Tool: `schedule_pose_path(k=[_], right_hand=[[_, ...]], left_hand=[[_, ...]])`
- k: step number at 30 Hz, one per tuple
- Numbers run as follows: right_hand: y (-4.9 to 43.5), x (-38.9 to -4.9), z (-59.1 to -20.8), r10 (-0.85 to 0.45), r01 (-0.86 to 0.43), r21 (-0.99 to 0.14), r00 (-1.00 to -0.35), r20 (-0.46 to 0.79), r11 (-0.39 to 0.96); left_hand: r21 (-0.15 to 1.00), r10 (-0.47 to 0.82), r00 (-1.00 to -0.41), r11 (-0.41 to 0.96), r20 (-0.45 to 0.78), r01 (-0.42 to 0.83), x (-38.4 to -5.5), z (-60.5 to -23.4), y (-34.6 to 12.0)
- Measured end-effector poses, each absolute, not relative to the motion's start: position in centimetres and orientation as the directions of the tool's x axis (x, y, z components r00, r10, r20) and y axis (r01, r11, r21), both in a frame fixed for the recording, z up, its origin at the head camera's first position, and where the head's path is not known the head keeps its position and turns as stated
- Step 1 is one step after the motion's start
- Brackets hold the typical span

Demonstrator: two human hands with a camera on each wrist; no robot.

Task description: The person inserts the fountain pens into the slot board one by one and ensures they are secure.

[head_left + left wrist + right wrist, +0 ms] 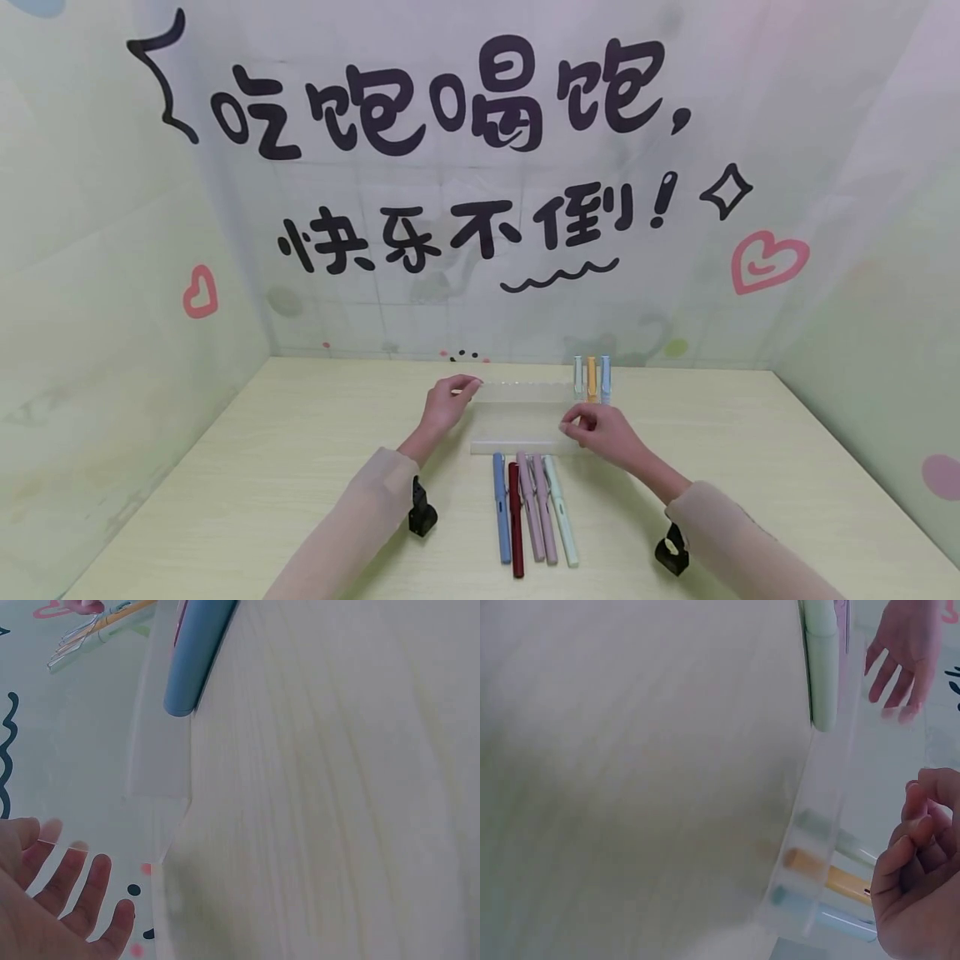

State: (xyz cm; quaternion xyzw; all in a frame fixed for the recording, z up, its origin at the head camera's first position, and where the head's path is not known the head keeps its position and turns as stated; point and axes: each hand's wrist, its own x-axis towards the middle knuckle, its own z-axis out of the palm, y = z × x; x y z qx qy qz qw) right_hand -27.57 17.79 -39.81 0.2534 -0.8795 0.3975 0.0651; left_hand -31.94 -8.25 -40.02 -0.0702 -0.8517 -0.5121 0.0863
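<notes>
A clear plastic pen stand (517,414) stands near the back of the table. Upright at its right end are a pale green pen (578,375), an orange pen (592,377) and a light blue pen (606,375). My left hand (447,404) pinches the stand's upper left edge, the other fingers spread. In front of the stand's right part is my right hand (603,432), fingers curled in toward the thumb, nothing visible between them. Before the stand lie a blue pen (501,508), a dark red pen (515,521), two mauve pens (529,508) and a mint green pen (561,512).
Pale wood-grain tabletop (300,467) surrounds the stand. Behind it hangs a printed backdrop (450,317) with black lettering, and similar sheets close off both sides. A black wrist camera (422,510) sits below the left sleeve, another black camera (672,550) below the right.
</notes>
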Motion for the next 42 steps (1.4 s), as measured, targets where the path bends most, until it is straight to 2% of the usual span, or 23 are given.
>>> schedule_pose_path(k=[7,12,21,28,42], right_hand=[[16.9,-26.9,-41.1,-0.527,-0.550,-0.616,-0.814,0.243,0.564],[16.4,-26.6,-41.4,-0.570,-0.571,-0.549,-0.798,0.196,0.611],[16.0,-26.0,-41.3,-0.570,-0.555,-0.494,-0.810,0.137,0.669],[16.2,-26.0,-41.1,-0.596,-0.552,-0.496,-0.799,0.083,0.670],[16.2,-25.7,-40.9,-0.616,-0.569,-0.491,-0.784,0.082,0.659]], left_hand=[[0.862,0.032,-0.976,0.463,0.218,0.207,-31.9,-40.0,-8.3],[0.862,0.033,-0.976,0.463,0.215,0.206,-31.9,-40.0,-8.3],[0.867,0.030,-0.978,0.456,0.208,0.199,-31.9,-39.9,-8.3],[0.867,0.032,-0.977,0.457,0.209,0.200,-32.0,-40.0,-8.2],[0.864,0.034,-0.976,0.459,0.213,0.204,-32.0,-40.1,-8.2]])
